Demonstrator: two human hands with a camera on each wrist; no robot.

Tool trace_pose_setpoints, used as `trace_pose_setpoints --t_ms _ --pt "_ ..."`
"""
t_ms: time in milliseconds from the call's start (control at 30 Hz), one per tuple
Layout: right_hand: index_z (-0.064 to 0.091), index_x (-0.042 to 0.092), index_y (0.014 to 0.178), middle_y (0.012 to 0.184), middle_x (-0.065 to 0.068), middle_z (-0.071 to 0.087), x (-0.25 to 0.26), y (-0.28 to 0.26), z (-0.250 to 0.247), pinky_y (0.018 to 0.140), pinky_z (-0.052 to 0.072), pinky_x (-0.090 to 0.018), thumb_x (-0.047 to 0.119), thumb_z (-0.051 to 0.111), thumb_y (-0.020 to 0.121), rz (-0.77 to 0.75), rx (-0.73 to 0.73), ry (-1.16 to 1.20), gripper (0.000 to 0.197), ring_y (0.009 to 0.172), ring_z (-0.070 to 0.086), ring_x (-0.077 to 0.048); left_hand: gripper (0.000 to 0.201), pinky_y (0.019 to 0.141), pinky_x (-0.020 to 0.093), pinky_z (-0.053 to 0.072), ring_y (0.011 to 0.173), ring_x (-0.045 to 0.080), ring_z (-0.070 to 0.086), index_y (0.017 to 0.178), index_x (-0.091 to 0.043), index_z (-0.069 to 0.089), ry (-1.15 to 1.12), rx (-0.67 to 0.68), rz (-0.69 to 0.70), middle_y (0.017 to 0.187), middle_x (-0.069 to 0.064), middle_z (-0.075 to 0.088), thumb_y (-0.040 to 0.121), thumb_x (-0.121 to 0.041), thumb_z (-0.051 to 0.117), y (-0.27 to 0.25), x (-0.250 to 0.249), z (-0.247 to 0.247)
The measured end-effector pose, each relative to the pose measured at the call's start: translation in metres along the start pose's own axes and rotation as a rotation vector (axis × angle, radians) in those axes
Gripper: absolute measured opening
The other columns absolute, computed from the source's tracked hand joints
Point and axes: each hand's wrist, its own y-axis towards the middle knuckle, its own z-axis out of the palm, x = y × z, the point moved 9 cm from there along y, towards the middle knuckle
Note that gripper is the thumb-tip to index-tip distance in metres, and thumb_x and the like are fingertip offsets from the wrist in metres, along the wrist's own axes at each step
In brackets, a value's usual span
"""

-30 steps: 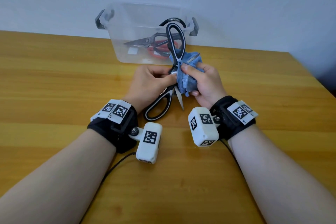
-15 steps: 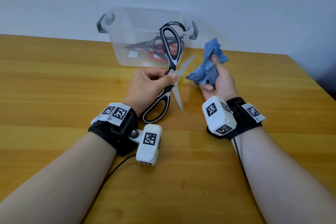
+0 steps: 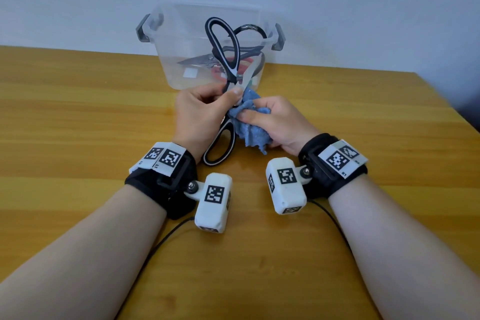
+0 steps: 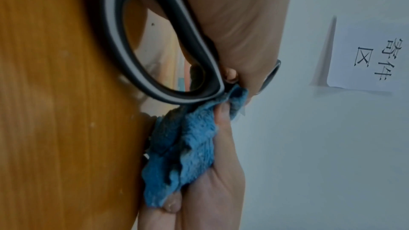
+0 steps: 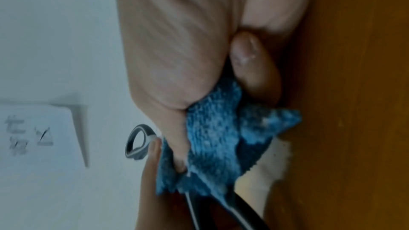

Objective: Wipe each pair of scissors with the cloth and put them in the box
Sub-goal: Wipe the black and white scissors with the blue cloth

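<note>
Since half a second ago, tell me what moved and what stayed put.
The right hand, gripping the blue cloth, came back down and left from its raised spot and put the cloth against the black-and-white scissors near the pivot. The left hand holds those scissors open and upright as before. The clear box and the scissors inside have not moved.

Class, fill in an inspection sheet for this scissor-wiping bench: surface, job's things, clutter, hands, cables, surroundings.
Surface: wooden table, bare where visible.
Job's things: black-and-white scissors held spread open; blue cloth against a blade; clear box already holds other scissors.
Clutter: nothing seen.
Hands: left hand grips the scissors near the pivot; right hand grips the cloth.
Cables: black cable trails from each wrist camera.
Surroundings: pale wall; paper sign.
</note>
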Motion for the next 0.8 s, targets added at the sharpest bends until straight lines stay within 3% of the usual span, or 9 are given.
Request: trace_pose_setpoints --t_ms 67,133,267,333,433,500,633,800 --pt "0.073 -0.004 0.098 0.087 -0.021 0.075 0.003 -0.001 0.0 0.07 0.054 -0.035 0.013 0.069 0.093 -0.033 0.006 0.028 0.018 0.074 0.069 -0.024 0.015 0.065 0.027 0.053 0.069 0.013 0.065 0.082 0.001 0.078 0.012 0.0 -0.001 0.076 0.015 0.076 0.092 -0.01 0.074 -0.001 0.0 0.0" --pt "0.074 0.001 0.096 0.083 -0.012 0.075 0.006 -0.002 0.001 0.07 0.056 -0.031 0.007 0.066 0.094 -0.058 0.005 0.063 0.01 0.073 0.07 -0.018 0.017 0.066 0.03 0.053 0.07 0.016 0.065 0.083 0.003 0.078 -0.003 -0.015 -0.018 0.079 0.018 0.076 0.092 -0.011 0.074 0.0 0.0 -0.001" --pt "0.078 0.007 0.09 0.079 -0.009 0.075 0.008 0.0 0.001 0.071 0.054 -0.035 0.017 0.068 0.086 -0.078 -0.049 0.112 0.014 0.07 0.069 -0.019 0.026 0.066 0.033 0.052 0.068 0.021 0.063 0.081 0.009 0.074 -0.116 -0.082 -0.102 0.072 0.012 0.071 0.091 -0.015 0.075 0.002 0.007 -0.008" --pt "0.077 0.002 0.09 0.076 -0.01 0.073 0.006 0.001 0.001 0.069 0.053 -0.038 0.019 0.069 0.084 -0.082 -0.061 0.118 0.02 0.066 0.067 -0.02 0.032 0.064 0.032 0.049 0.067 0.021 0.059 0.082 0.015 0.07 -0.148 -0.101 -0.111 0.071 0.013 0.066 0.091 -0.016 0.075 0.002 0.008 -0.01" --pt "0.074 -0.005 0.092 0.072 -0.009 0.071 0.005 0.0 0.0 0.062 0.052 -0.032 0.013 0.068 0.087 -0.085 -0.055 0.149 0.02 0.062 0.065 -0.019 0.037 0.061 0.032 0.045 0.064 0.022 0.053 0.082 0.018 0.065 -0.173 -0.143 -0.112 0.067 0.011 0.059 0.091 -0.016 0.075 0.002 0.009 -0.013" --pt "0.073 -0.005 0.091 0.07 -0.008 0.07 0.004 0.0 -0.002 0.058 0.053 -0.03 0.011 0.068 0.086 -0.074 -0.051 0.189 0.017 0.059 0.065 -0.018 0.034 0.057 0.031 0.042 0.061 0.021 0.048 0.077 0.012 0.066 -0.176 -0.181 -0.132 0.062 0.008 0.055 0.092 -0.016 0.075 0.002 0.011 -0.017" --pt "0.073 -0.002 0.087 0.067 -0.008 0.068 -0.001 -0.002 -0.007 0.054 0.051 -0.031 0.009 0.067 0.082 -0.052 -0.047 0.273 0.014 0.054 0.062 -0.02 0.024 0.05 0.028 0.035 0.054 0.017 0.042 0.069 -0.011 0.071 -0.2 -0.228 -0.187 0.054 -0.004 0.05 0.089 -0.023 0.077 0.003 0.018 -0.023" --pt "0.069 -0.006 0.087 0.065 -0.01 0.066 0.002 -0.006 -0.013 0.048 0.051 -0.028 -0.003 0.064 0.088 -0.049 -0.075 0.342 0.007 0.049 0.06 -0.019 0.027 0.046 0.023 0.035 0.048 0.013 0.039 0.07 -0.007 0.068 -0.176 -0.236 -0.16 0.051 -0.004 0.048 0.094 -0.017 0.074 0.004 0.017 -0.023"
